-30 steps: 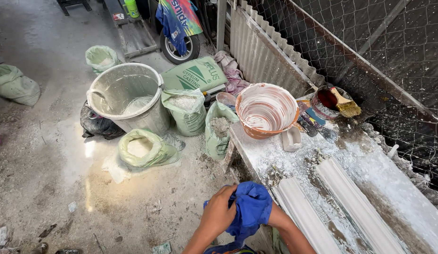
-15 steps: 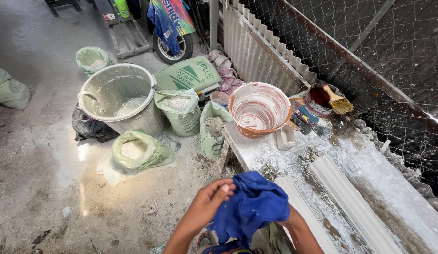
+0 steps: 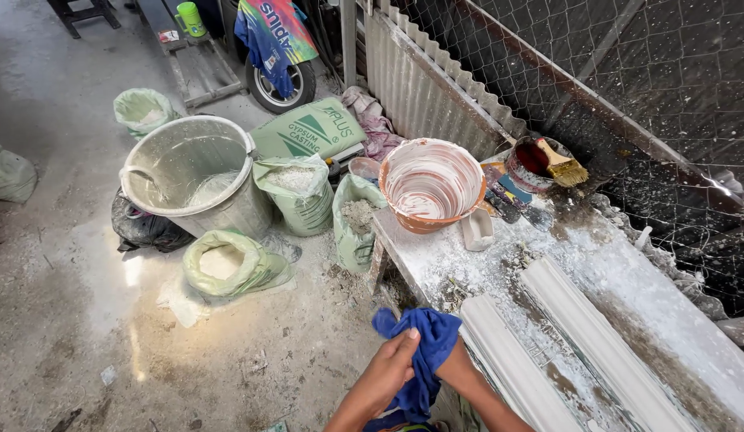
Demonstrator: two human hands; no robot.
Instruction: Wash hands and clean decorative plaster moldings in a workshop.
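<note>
Left hand [image 3: 388,372] clamped on the blue cloth [image 3: 424,352], right hand buried inside it, grip unclear; a careless swing could catch the plaster moulding [image 3: 516,368] on the desk [image 3: 668,320].

Both hands at 6 o'clock: left hand [image 3: 385,374] and right hand [image 3: 456,370] wrapped in blue cloth [image 3: 420,352]. Orange bowl [image 3: 432,184] at 12 on dusty table [image 3: 500,264]; grey bucket [image 3: 192,172] at 10.

The blue cloth [image 3: 420,356] now hangs bunched lower between both hands instead of spread above them; the left hand [image 3: 385,374] presses its near side, the right hand sits hidden beneath
</note>
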